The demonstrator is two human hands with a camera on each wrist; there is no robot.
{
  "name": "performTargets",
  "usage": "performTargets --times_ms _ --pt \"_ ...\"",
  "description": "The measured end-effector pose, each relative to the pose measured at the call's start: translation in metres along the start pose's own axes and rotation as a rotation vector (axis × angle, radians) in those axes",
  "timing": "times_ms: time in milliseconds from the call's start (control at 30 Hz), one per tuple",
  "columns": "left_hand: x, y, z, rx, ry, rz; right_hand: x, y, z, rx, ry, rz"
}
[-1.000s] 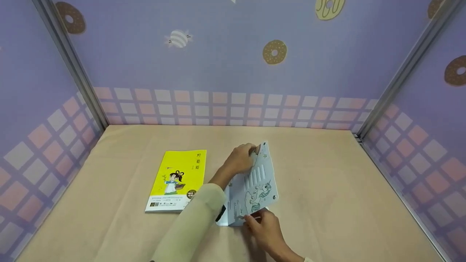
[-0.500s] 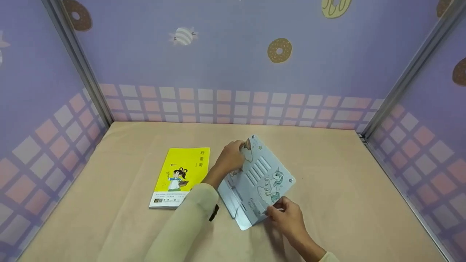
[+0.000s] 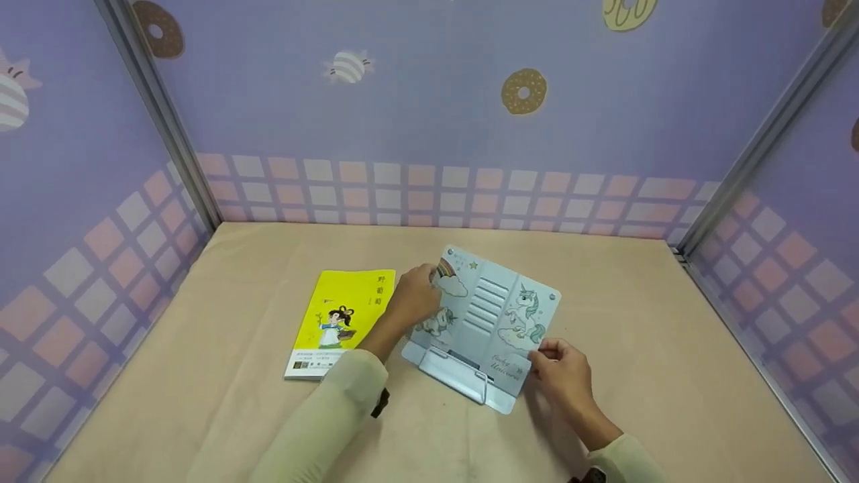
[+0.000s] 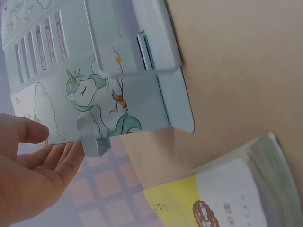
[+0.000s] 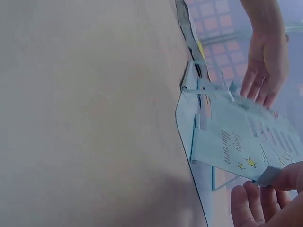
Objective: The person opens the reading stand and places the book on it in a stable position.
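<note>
Three patterned walls (image 3: 429,121) rise around the worktop (image 3: 644,322), whose beige top runs on well beyond the unicorn-print stand (image 3: 482,339) to the far edge and stretches wide to your right, while on your left the yellow book (image 3: 362,295) lies near the stand but apart from it, partly hidden by your forearm in the head view. The stand is between your hands, tilted back and turned askew to that far edge. Your left grip (image 3: 415,295) pinches its left edge, thumb in front, and your right grip (image 3: 566,372) pinches its right edge beside the lettering (image 3: 507,367).
</note>
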State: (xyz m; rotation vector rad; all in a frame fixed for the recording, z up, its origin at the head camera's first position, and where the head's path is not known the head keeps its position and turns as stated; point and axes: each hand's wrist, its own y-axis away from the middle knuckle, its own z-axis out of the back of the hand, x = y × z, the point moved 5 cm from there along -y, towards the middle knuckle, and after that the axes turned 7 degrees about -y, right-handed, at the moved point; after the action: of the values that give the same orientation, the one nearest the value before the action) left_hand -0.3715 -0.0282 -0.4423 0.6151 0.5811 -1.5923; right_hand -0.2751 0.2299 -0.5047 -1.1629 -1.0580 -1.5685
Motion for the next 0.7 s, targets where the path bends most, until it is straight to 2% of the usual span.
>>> performTargets --times_ms 133,367,533,700 --pt "0.002 0.007 0.002 0.004 0.001 0.019 0.004 -0.015 0.008 -0.008 0.068 -0.009" --pt "0.0 0.02 0.001 0.031 0.072 0.047 0.013 -0.038 0.017 -0.037 0.16 0.025" --pt "-0.004 0.027 -0.003 0.052 0.093 0.074 0.014 -0.046 0.021 -0.028 0.183 0.006" --pt "-0.002 0.027 -0.003 0.052 0.095 0.08 0.016 -0.049 0.021 -0.014 0.22 0.022"
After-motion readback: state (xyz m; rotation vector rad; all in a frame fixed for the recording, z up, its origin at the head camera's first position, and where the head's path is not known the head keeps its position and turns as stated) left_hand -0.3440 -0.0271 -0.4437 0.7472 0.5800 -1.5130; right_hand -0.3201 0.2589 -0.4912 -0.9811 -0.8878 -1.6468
